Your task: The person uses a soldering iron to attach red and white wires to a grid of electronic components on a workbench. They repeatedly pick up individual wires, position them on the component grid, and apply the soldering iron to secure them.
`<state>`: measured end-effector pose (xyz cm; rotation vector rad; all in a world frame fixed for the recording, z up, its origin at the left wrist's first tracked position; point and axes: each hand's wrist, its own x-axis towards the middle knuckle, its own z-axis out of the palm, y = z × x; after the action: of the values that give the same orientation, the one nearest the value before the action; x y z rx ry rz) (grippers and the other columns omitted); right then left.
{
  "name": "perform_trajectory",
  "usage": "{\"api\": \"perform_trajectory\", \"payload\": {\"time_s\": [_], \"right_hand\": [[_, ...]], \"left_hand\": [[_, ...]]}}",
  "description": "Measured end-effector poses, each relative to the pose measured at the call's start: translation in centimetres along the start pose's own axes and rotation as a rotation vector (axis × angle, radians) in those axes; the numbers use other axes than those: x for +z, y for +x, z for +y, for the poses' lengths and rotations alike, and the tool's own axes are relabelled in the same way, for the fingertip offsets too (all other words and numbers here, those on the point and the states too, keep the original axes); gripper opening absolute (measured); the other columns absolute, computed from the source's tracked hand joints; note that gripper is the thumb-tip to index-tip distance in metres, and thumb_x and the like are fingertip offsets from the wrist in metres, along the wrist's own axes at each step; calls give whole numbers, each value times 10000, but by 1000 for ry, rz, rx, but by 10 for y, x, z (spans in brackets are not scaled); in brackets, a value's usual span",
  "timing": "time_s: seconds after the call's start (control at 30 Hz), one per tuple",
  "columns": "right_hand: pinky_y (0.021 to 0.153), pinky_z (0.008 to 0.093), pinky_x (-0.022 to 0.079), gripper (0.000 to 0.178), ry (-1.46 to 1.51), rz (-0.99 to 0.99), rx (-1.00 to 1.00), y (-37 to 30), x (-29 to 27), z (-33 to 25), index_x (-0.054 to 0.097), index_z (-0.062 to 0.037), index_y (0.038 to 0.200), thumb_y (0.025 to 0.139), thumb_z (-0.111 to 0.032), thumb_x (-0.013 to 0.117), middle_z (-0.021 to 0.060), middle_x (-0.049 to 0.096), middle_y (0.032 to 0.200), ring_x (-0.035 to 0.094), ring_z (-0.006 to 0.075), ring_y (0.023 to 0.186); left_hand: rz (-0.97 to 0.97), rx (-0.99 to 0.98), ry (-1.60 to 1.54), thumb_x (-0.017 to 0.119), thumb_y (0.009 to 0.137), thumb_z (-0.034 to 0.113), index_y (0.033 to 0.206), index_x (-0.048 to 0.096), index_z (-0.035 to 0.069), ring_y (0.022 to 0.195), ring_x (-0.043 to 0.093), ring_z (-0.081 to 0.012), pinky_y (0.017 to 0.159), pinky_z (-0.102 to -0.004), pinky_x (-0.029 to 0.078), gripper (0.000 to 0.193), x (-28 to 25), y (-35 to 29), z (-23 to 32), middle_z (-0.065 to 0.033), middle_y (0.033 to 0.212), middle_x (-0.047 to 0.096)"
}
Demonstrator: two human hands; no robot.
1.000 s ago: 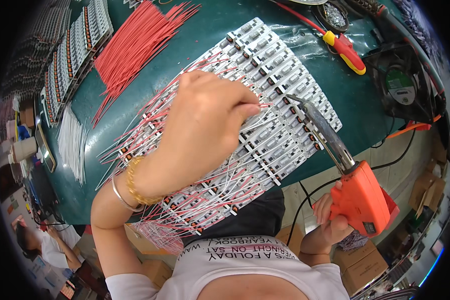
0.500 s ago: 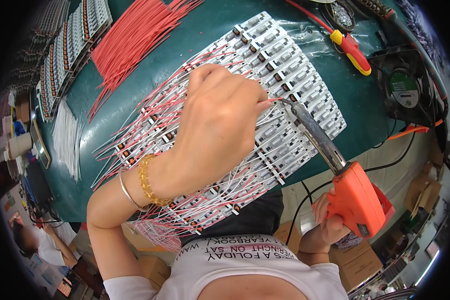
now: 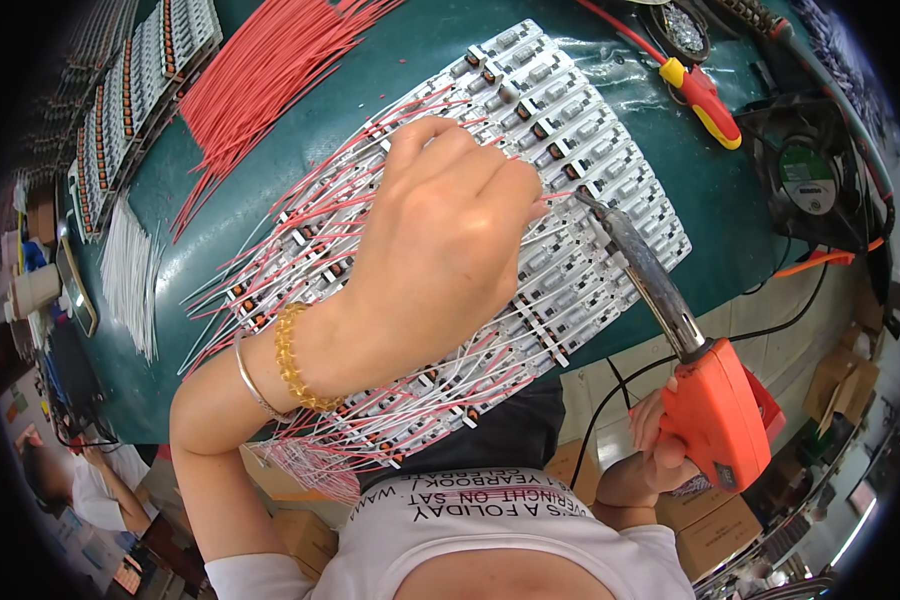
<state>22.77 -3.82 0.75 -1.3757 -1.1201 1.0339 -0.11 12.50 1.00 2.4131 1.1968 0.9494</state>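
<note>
In the head view, the left hand [image 3: 440,240] lay over the middle of the panel [image 3: 530,180], a white sheet of small circuit boards set slantwise on the green tabletop [image 3: 730,200]. Its fingers were curled together, the fingertips [image 3: 535,208] pinching a thin wire [image 3: 560,196] against the boards. A bead bracelet [image 3: 292,362] and a thin bangle [image 3: 253,380] ringed that wrist.

The right hand [image 3: 650,450] was wrapped shut around the orange grip of the iron [image 3: 715,420], off the tabletop's near edge. The metal barrel of the iron slanted up across that edge, and its tip [image 3: 582,198] met the panel just beside the left fingertips, at the wire's end.

Red and white leads [image 3: 300,440] ran from the boards out over the panel's near-left side and past the tabletop's near edge. A loose sheaf of red wires [image 3: 260,90] lay toward the far-left corner, with trays [image 3: 120,110] of more boards beyond it along the left edge. A bundle of white wires [image 3: 130,270] lay near the left edge, well apart from the panel. A red-and-yellow screwdriver [image 3: 705,100] lay toward the far-right part of the tabletop, and a black fan [image 3: 810,185] stood at the right edge. Another person [image 3: 85,490] sat past the near-left corner, too blurred to tell more.
</note>
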Motion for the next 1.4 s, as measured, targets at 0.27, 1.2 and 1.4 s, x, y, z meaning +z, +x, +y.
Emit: {"api": "perform_trajectory", "payload": {"time_s": [0.27, 1.2, 1.4], "right_hand": [[407, 233, 405, 822, -5, -56, -86, 0, -2, 10, 418, 128, 1273, 861, -554, 623, -26, 447, 484, 425, 87, 383], [594, 324, 392, 506, -91, 112, -82, -21, -15, 23, 616, -18, 829, 850, -523, 658, -6, 489, 638, 508, 164, 647], [403, 243, 400, 774, 5, -56, -173, -9, -17, 23, 459, 121, 1219, 852, -534, 648, -14, 452, 486, 430, 93, 386]], "left_hand": [[3, 7, 7, 734, 714, -5, 765, 639, 27, 667, 547, -281, 793, -400, 449, 112, 0, 1, 0, -94, 696, 607], [-65, -75, -20, 689, 675, 35, 682, 594, 68, 805, 523, -247, 758, -375, 376, 100, 7, 0, 12, -43, 817, 571], [-72, -76, -1, 691, 679, 44, 678, 590, 71, 815, 521, -249, 758, -374, 373, 105, 5, -1, 11, -45, 826, 571]]}}
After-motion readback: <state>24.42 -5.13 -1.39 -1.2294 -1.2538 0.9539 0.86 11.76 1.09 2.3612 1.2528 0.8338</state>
